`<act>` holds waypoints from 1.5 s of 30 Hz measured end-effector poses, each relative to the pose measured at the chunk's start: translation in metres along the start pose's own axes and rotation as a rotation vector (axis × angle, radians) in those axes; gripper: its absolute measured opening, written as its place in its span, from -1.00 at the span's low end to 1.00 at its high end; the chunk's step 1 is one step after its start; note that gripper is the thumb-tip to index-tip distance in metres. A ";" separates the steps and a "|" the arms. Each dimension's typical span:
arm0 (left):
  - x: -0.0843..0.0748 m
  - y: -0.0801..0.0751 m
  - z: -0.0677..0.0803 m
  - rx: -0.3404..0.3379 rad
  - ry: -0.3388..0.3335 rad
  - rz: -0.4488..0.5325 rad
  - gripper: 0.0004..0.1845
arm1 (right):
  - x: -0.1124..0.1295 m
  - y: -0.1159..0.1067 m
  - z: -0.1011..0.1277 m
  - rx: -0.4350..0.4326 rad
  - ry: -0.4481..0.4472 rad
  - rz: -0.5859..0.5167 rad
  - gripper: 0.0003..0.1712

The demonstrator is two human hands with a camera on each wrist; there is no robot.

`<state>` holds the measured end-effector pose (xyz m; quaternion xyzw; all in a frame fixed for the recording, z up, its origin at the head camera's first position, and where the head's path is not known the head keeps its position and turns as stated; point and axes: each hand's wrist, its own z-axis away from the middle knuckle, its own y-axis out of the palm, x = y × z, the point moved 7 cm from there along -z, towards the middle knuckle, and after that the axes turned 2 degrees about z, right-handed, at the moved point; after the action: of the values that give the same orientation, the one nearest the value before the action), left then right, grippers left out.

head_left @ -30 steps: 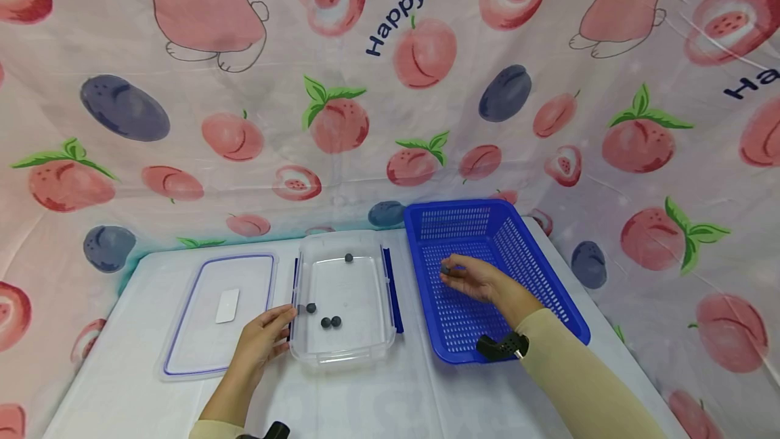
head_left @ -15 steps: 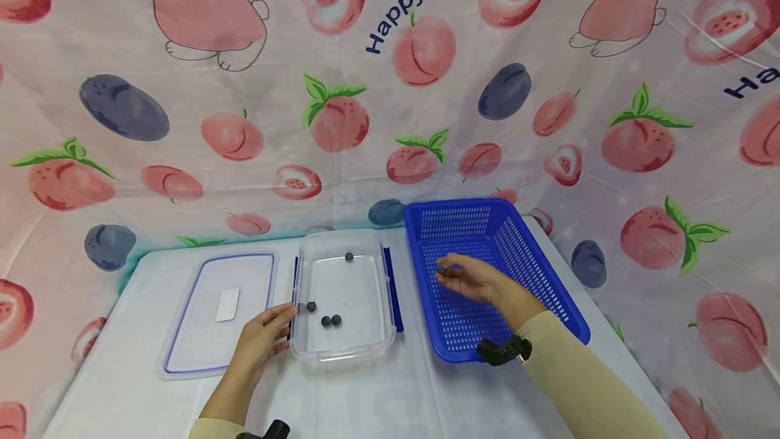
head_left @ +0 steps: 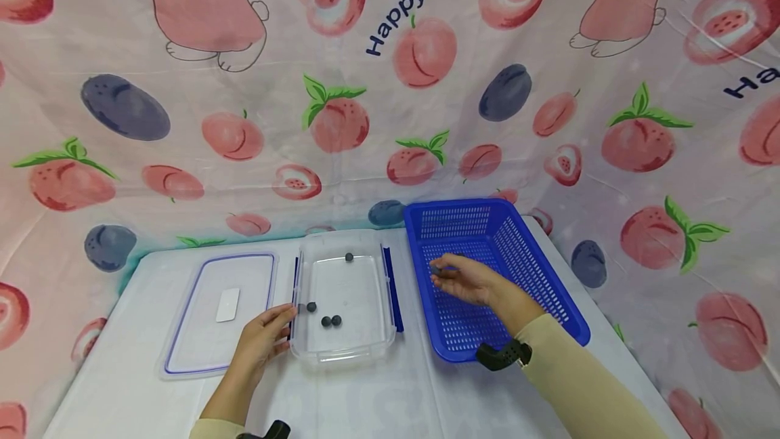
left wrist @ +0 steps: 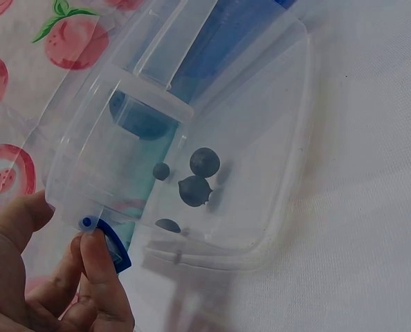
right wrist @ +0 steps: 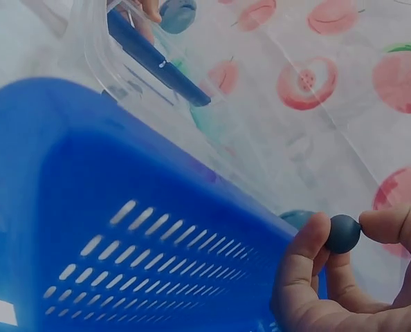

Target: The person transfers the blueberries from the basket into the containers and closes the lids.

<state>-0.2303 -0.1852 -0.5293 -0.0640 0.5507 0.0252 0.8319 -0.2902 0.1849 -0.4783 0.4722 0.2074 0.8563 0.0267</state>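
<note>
Between the thumb and fingertips of my right hand (head_left: 466, 279), a small dark blue blueberry (right wrist: 344, 234) is pinched above the blue plastic basket (head_left: 420, 276). My left hand (head_left: 263, 336) holds the left side of a clear plastic box (head_left: 341, 356), its fingers at a blue side latch (left wrist: 115, 247). Several similar blueberries lie in the box: a touching pair (left wrist: 205, 162) near the front, one (head_left: 311, 307) near the left wall and one (head_left: 349, 257) toward the back. My right hand and forearm hide part of the basket floor.
A clear lid (head_left: 183, 310) with a blue seal and a white label lies left of the box. Another blue latch (head_left: 393, 290) hangs on the box's right side, facing the basket. Behind the white-covered table (head_left: 365, 405) hangs a fruit-print cloth (head_left: 341, 181).
My right hand has drifted slightly left over the basket with the blueberry still pinched. The left hand, the box and the blueberries in it have stayed put.
</note>
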 end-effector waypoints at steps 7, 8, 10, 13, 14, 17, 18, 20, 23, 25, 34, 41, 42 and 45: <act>0.003 0.000 -0.003 0.006 -0.013 -0.001 -0.40 | -0.002 0.006 -0.002 0.002 0.001 0.010 -0.73; 0.003 0.000 -0.003 0.005 -0.012 -0.003 -0.41 | -0.002 0.007 -0.002 0.005 0.000 0.010 -0.73; 0.003 0.000 -0.002 0.004 -0.010 -0.005 -0.40 | -0.003 0.010 -0.002 0.009 -0.003 0.013 -0.72; 0.002 0.000 -0.002 0.003 -0.006 -0.006 -0.40 | -0.003 0.012 -0.003 0.008 -0.006 0.024 -0.67; 0.002 0.000 -0.001 0.003 -0.005 -0.005 -0.40 | -0.004 0.013 -0.003 0.006 -0.005 0.026 -0.66; 0.002 0.000 -0.001 0.004 -0.004 -0.002 -0.40 | -0.004 0.014 -0.003 -0.003 -0.002 0.032 -0.65; 0.002 0.000 -0.001 0.005 -0.004 -0.003 -0.40 | -0.004 0.014 -0.003 -0.004 0.000 0.033 -0.65; 0.002 0.000 -0.002 0.005 -0.005 -0.004 -0.39 | -0.004 0.015 -0.003 -0.007 0.002 0.031 -0.68; 0.002 0.000 -0.002 0.003 -0.004 -0.006 -0.39 | -0.003 0.017 -0.002 0.003 0.004 0.031 -0.72; 0.001 0.000 -0.002 0.001 -0.004 -0.006 -0.39 | -0.002 0.019 -0.001 0.014 0.004 0.032 -0.74; 0.000 0.000 0.000 -0.006 0.006 -0.015 -0.40 | 0.002 0.032 0.001 0.063 0.013 0.012 -0.83; -0.001 0.001 0.001 -0.013 0.012 -0.021 -0.40 | 0.002 0.040 0.000 0.070 0.017 -0.022 -0.78; -0.001 0.001 0.001 -0.012 0.014 -0.023 -0.40 | 0.002 0.041 0.000 0.075 0.017 -0.022 -0.79; -0.001 0.001 0.002 -0.012 0.016 -0.023 -0.41 | 0.001 0.045 -0.001 0.090 0.020 -0.030 -0.82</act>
<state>-0.2293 -0.1838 -0.5279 -0.0752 0.5565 0.0184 0.8273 -0.2854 0.1439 -0.4607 0.4611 0.2527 0.8504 0.0161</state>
